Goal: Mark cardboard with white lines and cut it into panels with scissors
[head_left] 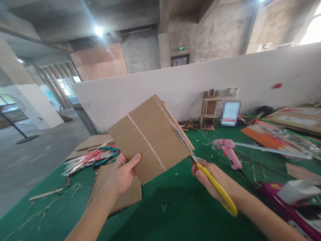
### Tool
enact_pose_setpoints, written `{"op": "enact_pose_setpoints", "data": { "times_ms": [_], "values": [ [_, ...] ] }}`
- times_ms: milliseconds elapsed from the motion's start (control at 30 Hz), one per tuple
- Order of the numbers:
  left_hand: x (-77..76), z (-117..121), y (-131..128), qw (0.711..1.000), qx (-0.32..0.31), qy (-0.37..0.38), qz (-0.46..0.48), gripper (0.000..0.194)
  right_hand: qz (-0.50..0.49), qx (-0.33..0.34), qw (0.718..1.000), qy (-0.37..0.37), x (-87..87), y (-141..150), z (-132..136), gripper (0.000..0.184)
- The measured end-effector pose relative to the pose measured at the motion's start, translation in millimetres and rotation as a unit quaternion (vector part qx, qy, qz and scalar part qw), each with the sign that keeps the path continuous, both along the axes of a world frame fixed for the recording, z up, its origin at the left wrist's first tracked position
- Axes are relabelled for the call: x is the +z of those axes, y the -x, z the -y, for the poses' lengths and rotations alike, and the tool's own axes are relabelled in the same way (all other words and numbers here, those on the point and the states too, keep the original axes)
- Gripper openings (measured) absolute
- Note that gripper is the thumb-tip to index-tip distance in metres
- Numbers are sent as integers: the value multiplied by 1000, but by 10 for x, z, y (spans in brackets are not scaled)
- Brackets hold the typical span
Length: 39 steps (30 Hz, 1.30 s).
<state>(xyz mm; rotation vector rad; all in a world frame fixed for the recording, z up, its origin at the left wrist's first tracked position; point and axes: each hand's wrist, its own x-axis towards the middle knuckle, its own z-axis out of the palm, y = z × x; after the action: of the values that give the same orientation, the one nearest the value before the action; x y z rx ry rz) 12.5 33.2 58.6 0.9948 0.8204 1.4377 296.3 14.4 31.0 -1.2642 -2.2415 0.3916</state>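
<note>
a square-cornered sheet of brown corrugated cardboard is raised in the middle of the frame, tilted, above a green table. a thin white line crosses its face from the upper left edge to the bottom edge. the left hand is clamped on its lower left edge, thumb flat on the front; the other fingers are mostly hidden. the right hand, right of centre and lower in the frame, is closed around a pair of metal scissors with long yellow handles. the blades lie along the sheet's right edge, where a narrow strip runs beside them; how far apart the blades stand, i cannot tell.

below the left hand, at lower left of centre, a flat tan cardboard piece lies on the table. at the left of the frame sits a heap of clear and red plastic-wrapped sticks with teal-handled pliers among it, and nearer the lower left corner a pale flat wooden stick.

right of the scissors, a pink plastic glue gun lies with a red light showing, a pale translucent rod stretching from its rear. behind it, right of the upper middle, a small tan tiered stand stands upright near a white partition.
</note>
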Motion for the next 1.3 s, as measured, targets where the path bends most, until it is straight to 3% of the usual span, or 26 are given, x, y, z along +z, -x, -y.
{"op": "enact_pose_setpoints", "data": {
  "times_ms": [400, 600, 833, 1000, 1167, 1300],
  "values": [
    [39, 49, -24, 1000, 9, -6, -3, 52, 6, -45, 997, -70, 26, -53, -7, 42],
    [53, 47, -20, 1000, 13, -5, 0, 52, 12, -58, 996, -70, 48, -71, -8, 44],
    [-43, 14, -42, 1000, 12, 6, 28, 48, -10, -55, 997, -48, 62, -66, -5, 46],
    [-89, -56, -49, 997, 53, 17, 62, 44, -8, -48, 999, -23, 2, -38, -64, 47],
    [-126, -119, -23, 990, 113, 20, 83, 28, -7, 4, 1000, 3, -116, 21, -121, 50],
    [-108, -121, -62, 985, 151, 37, 81, 19, -11, 7, 1000, -11, -102, 41, -117, 49]
  ]
}}
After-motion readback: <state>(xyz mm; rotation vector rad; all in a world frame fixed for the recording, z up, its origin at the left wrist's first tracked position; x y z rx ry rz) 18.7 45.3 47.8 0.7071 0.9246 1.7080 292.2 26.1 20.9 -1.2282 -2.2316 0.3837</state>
